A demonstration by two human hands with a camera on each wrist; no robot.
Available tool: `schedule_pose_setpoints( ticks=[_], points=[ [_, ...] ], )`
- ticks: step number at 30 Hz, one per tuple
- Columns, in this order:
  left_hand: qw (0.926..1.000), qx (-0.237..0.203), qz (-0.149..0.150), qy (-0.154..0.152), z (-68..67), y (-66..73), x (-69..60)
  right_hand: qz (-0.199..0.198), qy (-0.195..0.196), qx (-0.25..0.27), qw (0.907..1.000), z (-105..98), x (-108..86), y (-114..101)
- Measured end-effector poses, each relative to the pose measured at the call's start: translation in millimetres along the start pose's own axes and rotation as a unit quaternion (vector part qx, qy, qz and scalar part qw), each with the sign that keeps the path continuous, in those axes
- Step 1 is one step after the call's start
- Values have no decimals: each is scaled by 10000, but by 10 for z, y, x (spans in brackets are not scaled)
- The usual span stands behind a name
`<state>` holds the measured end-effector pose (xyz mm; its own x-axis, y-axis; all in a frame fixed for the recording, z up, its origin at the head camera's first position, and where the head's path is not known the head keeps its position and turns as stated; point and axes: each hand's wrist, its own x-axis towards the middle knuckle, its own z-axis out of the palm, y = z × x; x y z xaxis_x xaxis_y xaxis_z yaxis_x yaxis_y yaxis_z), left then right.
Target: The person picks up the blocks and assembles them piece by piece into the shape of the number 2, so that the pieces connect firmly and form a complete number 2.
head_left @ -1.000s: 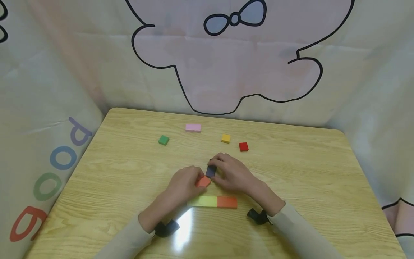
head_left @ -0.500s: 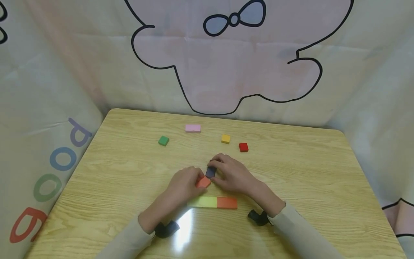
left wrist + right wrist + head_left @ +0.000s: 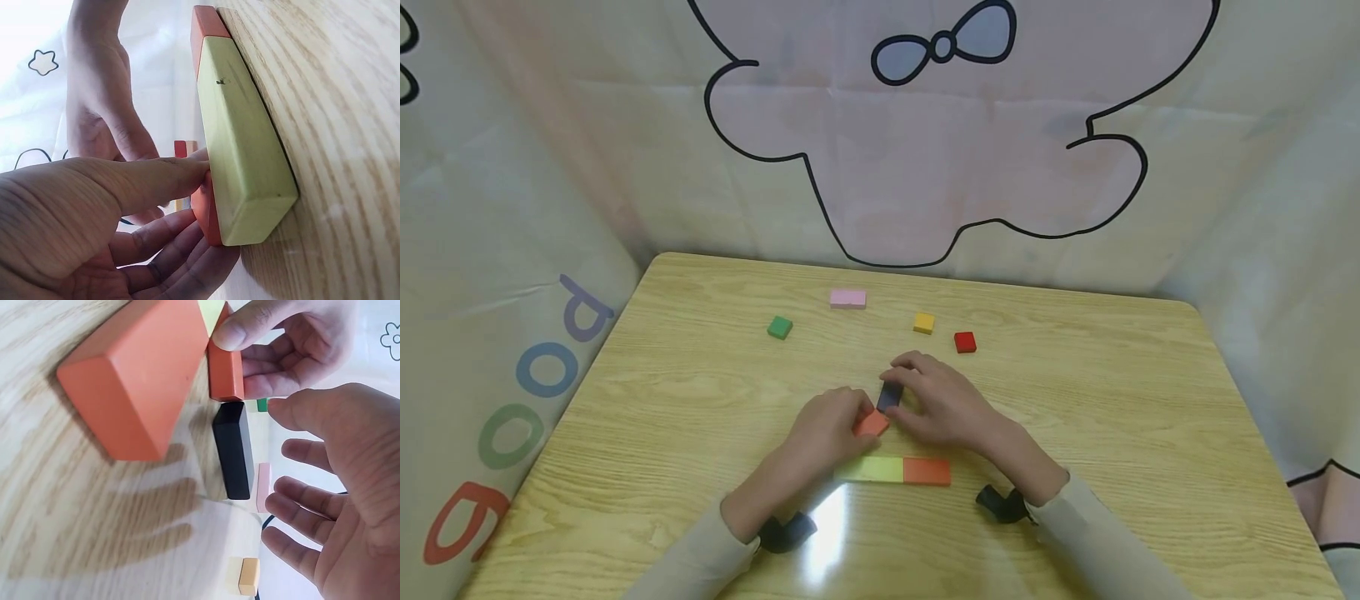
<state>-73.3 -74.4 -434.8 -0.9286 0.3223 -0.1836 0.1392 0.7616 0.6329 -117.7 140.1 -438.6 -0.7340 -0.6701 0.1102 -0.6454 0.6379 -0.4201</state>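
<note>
With thumb and fingers my left hand (image 3: 827,427) pinches a small orange block (image 3: 872,422), also seen in the left wrist view. Touching or nearly touching its far corner lies a black block (image 3: 232,453). My right hand (image 3: 943,404) hovers around that black block, thumb and fingers spread; in the right wrist view a gap separates them from it. Nearer the body, a yellow-green block (image 3: 240,144) and another orange block (image 3: 927,472) lie end to end in a row. The left fingers hide part of the pinched block.
Farther back on the wooden table (image 3: 1097,392) lie a green block (image 3: 780,327), a pink block (image 3: 847,299), a yellow block (image 3: 924,323) and a red block (image 3: 965,342). A printed cloth (image 3: 925,167) hangs behind the table's far edge.
My right hand's fingers have spread and drawn slightly off the black block, which shows more now. My left hand and the orange block stay in place.
</note>
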Motion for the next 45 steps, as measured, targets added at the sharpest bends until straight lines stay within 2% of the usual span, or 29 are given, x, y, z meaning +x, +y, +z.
schedule_pose_setpoints(
  ticks=[10,14,22,30,37,45],
  points=[
    [10000,-28,-15,-12,-2,-10,11,316,144,33,9994,-116,8,32],
    [10000,-25,-62,-59,5,-13,21,459,378,166,9981,-140,-2,88],
    [9997,-37,-179,-147,19,3,33,687,848,372,9933,-201,-14,193],
    [10000,16,-60,-76,21,19,19,991,1115,523,9874,-237,-16,305],
    [9998,-30,-151,-134,27,27,24,1397,1271,679,9797,-256,-55,427],
    [9997,-26,-214,-142,8,34,3,1708,1349,458,9749,-253,-58,541]
  ],
)
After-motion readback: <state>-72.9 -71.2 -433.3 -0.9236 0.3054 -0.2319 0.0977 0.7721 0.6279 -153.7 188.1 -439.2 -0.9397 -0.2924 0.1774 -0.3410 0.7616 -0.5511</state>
